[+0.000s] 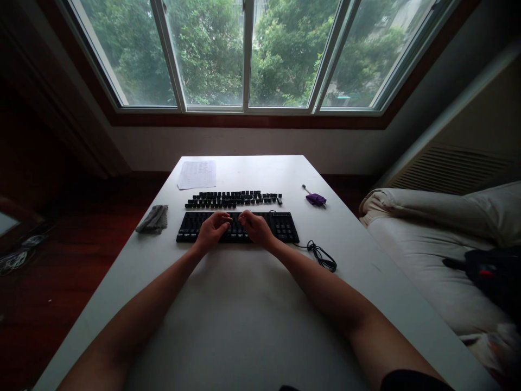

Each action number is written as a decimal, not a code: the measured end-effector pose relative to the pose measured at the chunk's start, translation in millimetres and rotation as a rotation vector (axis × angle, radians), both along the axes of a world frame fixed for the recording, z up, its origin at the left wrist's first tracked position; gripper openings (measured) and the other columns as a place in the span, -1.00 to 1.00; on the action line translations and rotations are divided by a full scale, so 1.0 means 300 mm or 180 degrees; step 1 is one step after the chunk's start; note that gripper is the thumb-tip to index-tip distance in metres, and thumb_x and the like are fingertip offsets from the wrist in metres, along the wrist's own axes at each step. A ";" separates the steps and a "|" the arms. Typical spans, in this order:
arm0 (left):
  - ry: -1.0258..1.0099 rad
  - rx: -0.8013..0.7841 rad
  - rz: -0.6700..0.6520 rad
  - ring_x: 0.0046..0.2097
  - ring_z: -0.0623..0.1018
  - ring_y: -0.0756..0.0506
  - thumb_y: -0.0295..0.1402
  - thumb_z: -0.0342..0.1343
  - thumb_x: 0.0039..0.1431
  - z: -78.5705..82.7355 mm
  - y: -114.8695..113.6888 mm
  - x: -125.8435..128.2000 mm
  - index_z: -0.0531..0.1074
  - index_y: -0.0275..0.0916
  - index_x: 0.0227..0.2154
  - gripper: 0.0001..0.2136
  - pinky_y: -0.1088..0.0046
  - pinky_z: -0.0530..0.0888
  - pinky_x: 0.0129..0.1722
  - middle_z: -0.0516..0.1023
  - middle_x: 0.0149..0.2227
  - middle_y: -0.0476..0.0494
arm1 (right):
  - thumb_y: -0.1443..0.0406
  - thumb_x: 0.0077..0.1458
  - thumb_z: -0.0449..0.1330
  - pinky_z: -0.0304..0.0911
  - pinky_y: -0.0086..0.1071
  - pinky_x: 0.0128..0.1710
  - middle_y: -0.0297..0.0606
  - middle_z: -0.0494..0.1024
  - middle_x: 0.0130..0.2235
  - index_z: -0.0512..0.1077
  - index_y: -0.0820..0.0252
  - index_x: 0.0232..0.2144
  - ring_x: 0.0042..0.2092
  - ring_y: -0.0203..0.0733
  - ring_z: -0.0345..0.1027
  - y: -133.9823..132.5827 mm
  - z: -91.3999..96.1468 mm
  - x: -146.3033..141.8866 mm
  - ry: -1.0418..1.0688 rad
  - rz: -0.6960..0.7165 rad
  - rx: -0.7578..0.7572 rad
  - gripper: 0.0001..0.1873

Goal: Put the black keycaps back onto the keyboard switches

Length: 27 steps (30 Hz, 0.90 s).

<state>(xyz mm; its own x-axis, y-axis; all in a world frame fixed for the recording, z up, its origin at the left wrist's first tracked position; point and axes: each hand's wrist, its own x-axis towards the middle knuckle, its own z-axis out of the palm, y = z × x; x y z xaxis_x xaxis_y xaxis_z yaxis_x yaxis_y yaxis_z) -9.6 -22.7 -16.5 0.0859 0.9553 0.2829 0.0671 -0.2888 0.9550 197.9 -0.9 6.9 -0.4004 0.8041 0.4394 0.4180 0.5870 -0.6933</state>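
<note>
Occupying the centre and lower part of the frame, a white bench (244,304) carries all the small items and narrows toward the window. At its middle lies a black full-size keyboard (234,232), long side toward the viewer. The work appears to be at an intermediate stage: caps seem seated along the keyboard's near edge, while many others lie off it; the exact count on either side cannot be read at this scale. The keyboard itself is matte and dark, flat on the surface, with a number block at its right end and its centre partly hidden. Just above it in the frame, loose keycaps (228,200) form several roughly straight black rows. Upper left of these are printed sheets (197,174). Over the keyboard's middle, the left hand (213,231) and right hand (257,228) nearly meet, fingers curled and fingertips drawn inward; whether either pinches a cap cannot be told. Left of centre rests a crumpled grey cloth (153,220); right of centre, a coiled black cable (325,263); above that, a small purple object (316,200) beside a thin dark-tipped stick (306,189).
</note>
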 end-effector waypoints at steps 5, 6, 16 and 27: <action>0.0033 -0.0130 -0.0075 -0.35 0.57 -0.02 -0.23 0.25 0.11 0.016 -0.010 0.007 0.38 -0.24 -0.07 -0.64 0.39 0.52 -0.28 0.62 -0.15 -0.17 | 0.16 0.21 0.16 0.09 -0.46 -0.34 -0.35 0.55 -0.37 0.44 0.06 -0.10 -0.37 -0.24 0.39 -0.004 -0.008 -0.009 -0.0674 -0.0101 0.0157 -0.77; 0.0056 -0.0126 -0.0068 -0.37 0.56 -0.01 -0.23 0.25 0.11 0.017 -0.011 0.008 0.38 -0.24 -0.07 -0.64 0.41 0.51 -0.31 0.63 -0.15 -0.17 | 0.16 0.20 0.18 0.09 -0.46 -0.33 -0.34 0.57 -0.35 0.43 0.05 -0.08 -0.35 -0.23 0.41 -0.004 -0.010 -0.010 -0.0749 -0.0125 0.0179 -0.75; 0.0171 -0.0083 -0.0007 -0.40 0.51 0.02 -0.24 0.25 0.11 0.012 -0.011 0.011 0.38 -0.23 -0.10 -0.67 0.49 0.45 -0.39 0.62 -0.17 -0.15 | 0.17 0.22 0.18 0.18 -0.42 -0.21 -0.29 0.62 -0.13 0.41 0.03 -0.02 -0.17 -0.17 0.50 -0.011 -0.025 -0.015 -0.0983 -0.0182 0.0342 -0.72; 0.0231 -0.0078 0.0074 -0.37 0.54 -0.02 -0.22 0.25 0.10 0.002 -0.007 0.015 0.39 -0.22 -0.11 -0.66 0.46 0.47 -0.38 0.62 -0.16 -0.17 | 0.18 0.19 0.21 0.14 -0.44 -0.28 -0.31 0.61 -0.24 0.44 0.05 -0.06 -0.27 -0.22 0.46 -0.011 -0.030 -0.019 -0.0962 -0.0203 0.0397 -0.74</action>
<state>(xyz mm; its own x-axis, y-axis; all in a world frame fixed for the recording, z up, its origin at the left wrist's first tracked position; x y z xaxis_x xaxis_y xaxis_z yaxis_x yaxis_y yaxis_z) -5.1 -24.8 -16.0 0.0830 0.9638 0.2533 0.1430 -0.2630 0.9541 192.3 -4.3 -2.2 -0.4783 0.7792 0.4051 0.6324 0.6257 -0.4567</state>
